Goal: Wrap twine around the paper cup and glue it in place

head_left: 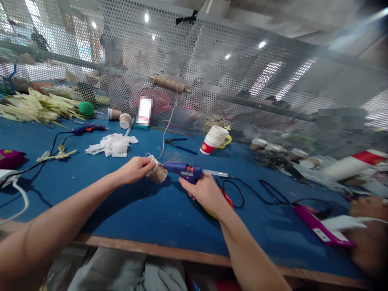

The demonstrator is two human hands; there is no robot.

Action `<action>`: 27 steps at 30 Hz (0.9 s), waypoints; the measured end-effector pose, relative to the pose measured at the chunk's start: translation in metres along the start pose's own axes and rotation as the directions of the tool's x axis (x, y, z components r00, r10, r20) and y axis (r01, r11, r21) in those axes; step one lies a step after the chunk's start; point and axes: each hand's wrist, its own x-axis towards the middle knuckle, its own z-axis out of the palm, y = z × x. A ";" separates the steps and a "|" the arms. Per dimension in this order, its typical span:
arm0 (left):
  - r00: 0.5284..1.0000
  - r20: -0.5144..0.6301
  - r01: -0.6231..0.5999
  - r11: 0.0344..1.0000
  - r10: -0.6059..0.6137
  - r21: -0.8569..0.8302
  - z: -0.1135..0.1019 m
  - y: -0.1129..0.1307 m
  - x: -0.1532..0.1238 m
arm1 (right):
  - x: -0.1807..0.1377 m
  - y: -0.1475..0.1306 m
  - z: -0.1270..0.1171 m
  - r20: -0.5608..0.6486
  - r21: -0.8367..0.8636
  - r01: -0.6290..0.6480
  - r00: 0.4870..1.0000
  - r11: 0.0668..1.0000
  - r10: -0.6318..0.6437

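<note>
Forearms (248, 248); right grip (206, 192) around glue gun (179, 169), axis crosswise, nozzle (161, 165) leftward at twine-wrapped cup (159, 175) in left grip (135, 169)

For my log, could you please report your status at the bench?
Left hand: gripping twine-wrapped cup. Right hand: holding glue gun, aimed at cup. Twine runs up to spool.

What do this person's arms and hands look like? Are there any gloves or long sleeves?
No gloves: the left hand and right hand are both bare. The left forearm and right forearm have no sleeves over them. I see no watch or bracelet on either wrist.
</note>
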 end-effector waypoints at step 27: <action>1.000 0.007 -0.009 1.000 0.009 0.009 0.001 -0.002 0.002 | 0.004 0.003 0.001 0.011 0.066 -0.035 0.999 0.997 0.034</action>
